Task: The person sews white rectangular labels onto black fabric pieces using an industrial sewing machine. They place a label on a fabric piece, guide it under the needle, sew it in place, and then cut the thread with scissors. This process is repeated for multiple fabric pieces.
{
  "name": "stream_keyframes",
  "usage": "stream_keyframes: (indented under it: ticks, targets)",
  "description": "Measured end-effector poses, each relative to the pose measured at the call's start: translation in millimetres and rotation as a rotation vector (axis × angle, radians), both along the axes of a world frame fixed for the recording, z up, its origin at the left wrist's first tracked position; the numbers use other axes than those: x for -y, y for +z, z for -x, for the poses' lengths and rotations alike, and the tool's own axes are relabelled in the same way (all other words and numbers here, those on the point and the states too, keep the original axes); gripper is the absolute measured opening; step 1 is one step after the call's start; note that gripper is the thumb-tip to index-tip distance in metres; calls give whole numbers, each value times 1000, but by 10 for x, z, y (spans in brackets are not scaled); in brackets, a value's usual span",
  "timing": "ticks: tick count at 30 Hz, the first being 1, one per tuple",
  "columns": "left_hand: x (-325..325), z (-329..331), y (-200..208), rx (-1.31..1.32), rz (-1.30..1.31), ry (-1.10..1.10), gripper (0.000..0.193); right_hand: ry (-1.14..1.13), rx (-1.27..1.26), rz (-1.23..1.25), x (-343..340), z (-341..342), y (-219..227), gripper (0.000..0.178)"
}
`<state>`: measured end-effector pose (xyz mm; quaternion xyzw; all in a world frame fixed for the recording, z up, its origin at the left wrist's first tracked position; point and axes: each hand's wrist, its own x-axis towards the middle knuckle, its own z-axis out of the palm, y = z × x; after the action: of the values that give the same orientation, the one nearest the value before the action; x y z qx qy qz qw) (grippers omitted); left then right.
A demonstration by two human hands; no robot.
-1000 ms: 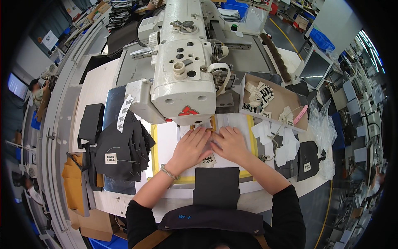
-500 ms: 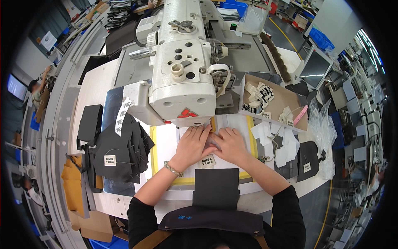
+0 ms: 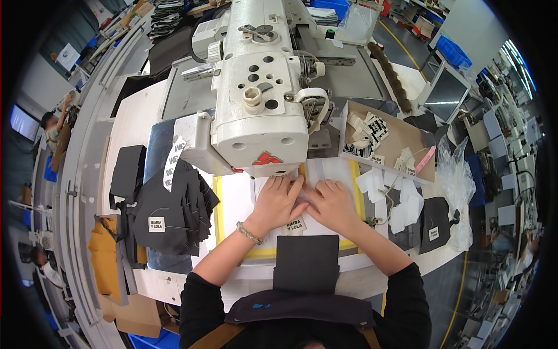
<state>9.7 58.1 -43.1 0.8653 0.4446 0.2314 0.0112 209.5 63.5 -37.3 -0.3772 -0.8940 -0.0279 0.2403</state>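
Note:
Both hands rest palm down on a white plate with yellow taped edges (image 3: 219, 218), just under the head of a white sewing machine (image 3: 260, 131). My left hand (image 3: 278, 203) has its fingers stretched forward, the tips close below the machine head. Beside it lies my right hand (image 3: 331, 205), open, its fingers slightly bent and its index finger and thumb pointing toward the left hand. Whatever lies under the fingertips is hidden. A cream label (image 3: 295, 225) with dark print lies between my wrists. Nearer to me is a dark rectangular fabric piece (image 3: 307, 262).
On the left are a stack of dark fabric pieces (image 3: 180, 215) and mustard-coloured pieces (image 3: 104, 256). A cardboard tray (image 3: 401, 136) of labels stands on the right, with white scraps (image 3: 401, 206), a labelled dark piece (image 3: 435, 224) and clear plastic (image 3: 459, 186) around it.
The whole view has shifted slightly. My right hand's fingers have drawn a little apart from my left hand, and a gap shows between them.

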Motion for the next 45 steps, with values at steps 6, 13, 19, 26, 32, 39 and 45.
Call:
stream_keyframes:
  ticks: [6,13,19,26,32,39,45]
  targets:
    - [-14,85,131,47,77,-28,56,-82,-56,89,266,-305,199,32]
    - [440,-260,229,183,174,-312,20,-298,-282,158,498,-669,209,18]
    - [591,-572,134,75,257,-411,9,-371,-384,160,600,-713,127,19]
    - [550,-607,180,-44,253,-425,4,-380,-453,158,596,-738,56,19]
    - [621,-577,159,-32,173,-407,3,-366,-478,130,616,-753,39,19]
    - [889,-337,352,-51,-79,-293,12,49,-515,-58,760,-1078,-59,39]
    - [966,-271,688,-84,-254,-287,22,398,-432,333,1183,-739,215,46]
